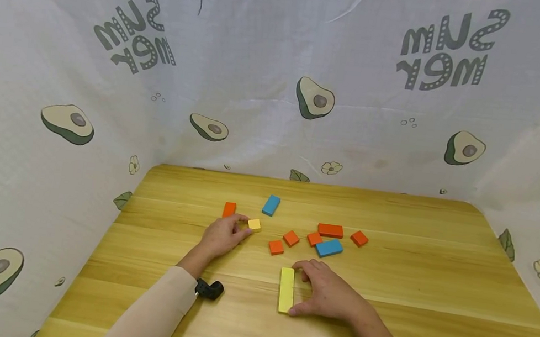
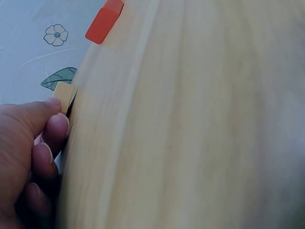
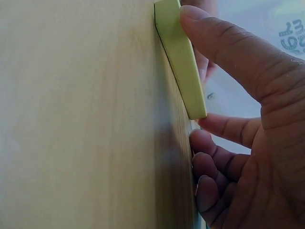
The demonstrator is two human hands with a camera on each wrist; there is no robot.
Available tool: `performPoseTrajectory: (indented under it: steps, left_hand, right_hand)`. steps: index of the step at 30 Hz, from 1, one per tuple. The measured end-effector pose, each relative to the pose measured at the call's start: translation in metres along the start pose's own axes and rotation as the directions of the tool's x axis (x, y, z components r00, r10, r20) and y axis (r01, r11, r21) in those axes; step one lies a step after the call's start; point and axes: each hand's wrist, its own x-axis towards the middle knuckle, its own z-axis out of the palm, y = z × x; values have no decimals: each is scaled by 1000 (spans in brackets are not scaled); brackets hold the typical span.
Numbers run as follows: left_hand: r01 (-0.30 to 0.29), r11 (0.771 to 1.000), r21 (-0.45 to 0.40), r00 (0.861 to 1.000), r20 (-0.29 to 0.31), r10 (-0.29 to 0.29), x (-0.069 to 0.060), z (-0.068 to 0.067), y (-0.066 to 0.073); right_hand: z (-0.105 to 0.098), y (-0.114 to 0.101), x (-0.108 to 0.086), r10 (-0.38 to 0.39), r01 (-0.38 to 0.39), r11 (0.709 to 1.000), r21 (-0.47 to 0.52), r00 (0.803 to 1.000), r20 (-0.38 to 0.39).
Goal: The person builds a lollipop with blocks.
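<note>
My left hand [image 1: 222, 236] pinches a small yellow block [image 1: 254, 225] between thumb and fingers. In the left wrist view the thumb lies against this yellow block [image 2: 64, 92], with the other fingers curled below. Nearer the front, my right hand [image 1: 333, 293] grips a long yellow block [image 1: 286, 291] by its two ends, thumb at the near end and a finger at the far end. The right wrist view shows the long block [image 3: 183, 67] along the tabletop, its far side hidden. Just behind the left hand is an orange block [image 1: 229, 209], partly covered by it.
Beyond the hands on the wooden table [image 1: 439, 265] lie a blue block [image 1: 271, 205], a second blue block [image 1: 328, 248], a red-orange oblong block [image 1: 330, 230] and several small orange blocks [image 1: 276, 247]. A patterned cloth [image 1: 260, 78] hangs behind and at both sides.
</note>
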Motion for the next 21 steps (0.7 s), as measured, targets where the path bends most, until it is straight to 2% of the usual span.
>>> performPoseTrajectory:
  steps: [6, 11, 16, 21]
  left_hand:
    - [-10, 999, -54, 999, 41, 12, -4, -2, 1]
    - [-48, 988, -145, 994, 90, 62, -13, -2, 4]
    - [-101, 973, -209, 981, 140, 132, -25, 2, 8]
    - [-152, 969, -196, 964, 187, 189, -35, 9, 17]
  right_hand:
    - [-1, 0, 0, 8, -8, 1000, 4, 1000, 5]
    - [0, 2, 1, 16, -16, 1000, 16, 1000, 2]
    - [0, 1, 1, 30, -30, 999, 21, 1000, 6]
    - [0, 1, 2, 34, -34, 999, 12, 999, -1]
